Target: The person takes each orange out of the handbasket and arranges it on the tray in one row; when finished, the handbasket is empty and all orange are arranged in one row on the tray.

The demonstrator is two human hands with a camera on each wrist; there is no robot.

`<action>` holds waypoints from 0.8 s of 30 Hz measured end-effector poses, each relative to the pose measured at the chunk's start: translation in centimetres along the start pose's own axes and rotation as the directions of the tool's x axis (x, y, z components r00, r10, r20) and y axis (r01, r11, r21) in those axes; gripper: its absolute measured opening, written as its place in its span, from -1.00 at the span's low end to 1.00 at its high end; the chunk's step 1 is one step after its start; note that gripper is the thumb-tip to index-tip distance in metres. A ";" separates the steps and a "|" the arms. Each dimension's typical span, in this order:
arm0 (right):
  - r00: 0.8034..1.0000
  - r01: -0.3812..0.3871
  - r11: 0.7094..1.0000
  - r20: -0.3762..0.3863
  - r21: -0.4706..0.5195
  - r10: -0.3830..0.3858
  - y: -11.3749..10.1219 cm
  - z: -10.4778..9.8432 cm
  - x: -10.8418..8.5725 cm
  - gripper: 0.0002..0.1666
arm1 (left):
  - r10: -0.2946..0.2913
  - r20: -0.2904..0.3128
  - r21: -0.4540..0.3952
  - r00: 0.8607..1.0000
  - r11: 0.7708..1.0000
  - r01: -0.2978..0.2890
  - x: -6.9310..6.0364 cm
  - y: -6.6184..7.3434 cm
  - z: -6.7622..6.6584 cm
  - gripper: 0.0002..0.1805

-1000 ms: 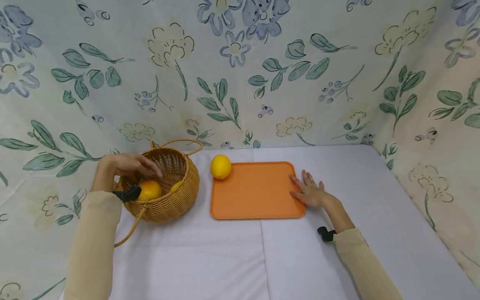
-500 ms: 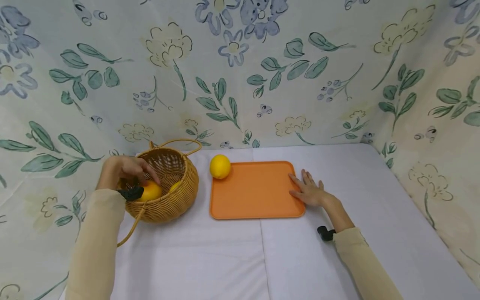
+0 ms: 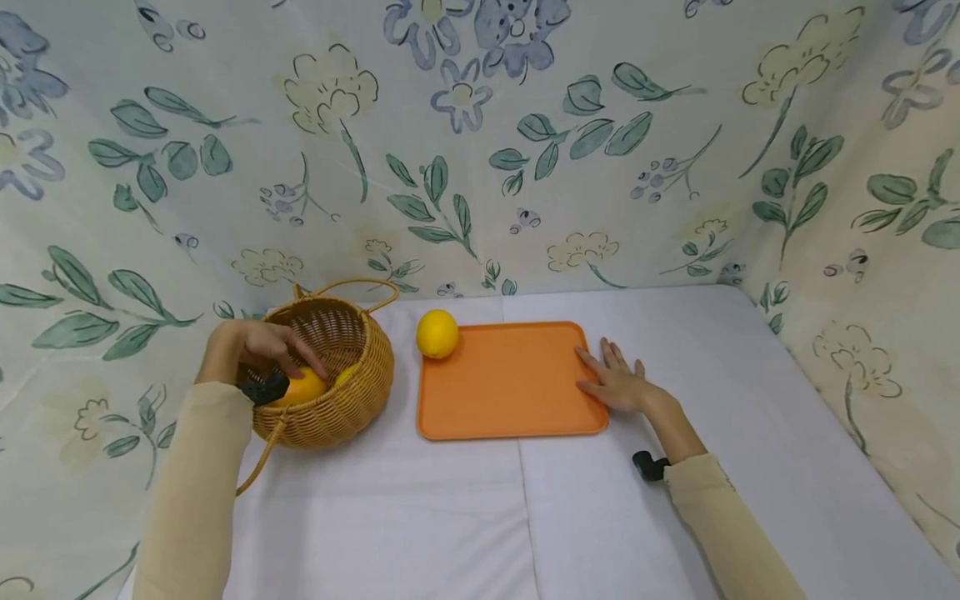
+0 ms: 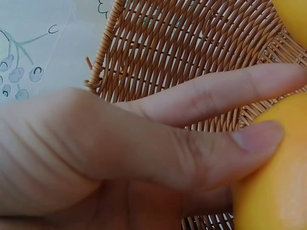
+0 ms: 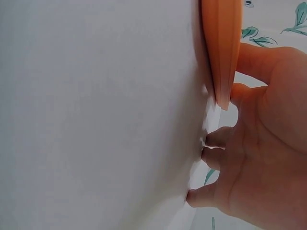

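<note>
Inside the wicker basket (image 3: 348, 412), my left hand (image 3: 262, 343) reaches down over an orange (image 3: 303, 388). In the left wrist view the thumb lies against the near side of the orange (image 4: 276, 191), while the index finger stretches past its top. The other fingers pass behind the fruit and are mostly hidden. My right hand (image 3: 618, 379) is spread at the right edge of an orange tray (image 3: 510, 383). Its thumb and index finger touch the tray's rim (image 5: 223, 48); the other fingertips rest on the white cloth.
One lemon (image 3: 437, 334) sits at the tray's back left corner. Another yellow fruit (image 3: 347, 375) lies in the basket beside the orange. The basket's handles (image 3: 262, 457) stick out front and back. A floral cloth (image 3: 450, 150) hangs behind the white-covered table (image 3: 390, 517).
My left hand has lowered and moved slightly right onto the orange, its fingers now around it. The right hand, tray and lemon keep their places; the view has shifted a little.
</note>
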State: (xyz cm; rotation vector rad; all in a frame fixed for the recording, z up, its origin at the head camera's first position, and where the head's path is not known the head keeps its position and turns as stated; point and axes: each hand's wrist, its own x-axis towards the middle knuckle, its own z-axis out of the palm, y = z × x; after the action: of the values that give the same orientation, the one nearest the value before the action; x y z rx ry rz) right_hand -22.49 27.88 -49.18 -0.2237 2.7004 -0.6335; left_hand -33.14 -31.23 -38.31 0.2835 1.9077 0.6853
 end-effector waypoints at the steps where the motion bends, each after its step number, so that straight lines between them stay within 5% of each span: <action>1: 1.000 0.000 1.000 -0.001 0.000 0.000 0.0 -0.1 0.0 -0.14 | -0.011 -0.003 -0.006 1.000 1.000 0.011 0.0 0.0 0.0 -0.63; 14: 1.000 0.009 1.000 -0.002 0.000 -0.009 0.0 -0.1 0.0 -0.15 | 0.056 -0.014 -0.041 0.998 0.998 -0.057 0.0 0.0 0.3 -0.66; 20: 1.000 -0.010 1.000 -0.003 -0.005 0.010 0.1 0.0 0.2 -0.13 | 0.157 -0.133 0.055 0.979 0.987 -0.151 0.2 -0.3 0.0 -0.62; 24: 1.000 -0.008 1.000 -0.007 -0.002 0.008 0.1 0.1 0.2 -0.12 | 0.122 -0.187 0.008 0.975 0.992 -0.123 0.3 -0.4 0.1 -0.57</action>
State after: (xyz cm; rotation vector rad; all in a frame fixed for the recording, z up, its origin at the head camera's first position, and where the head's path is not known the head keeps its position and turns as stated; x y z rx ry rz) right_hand -22.60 27.84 -49.36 -0.2108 2.7077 -0.6308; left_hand -33.09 -31.37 -38.80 0.3469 2.0803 0.8222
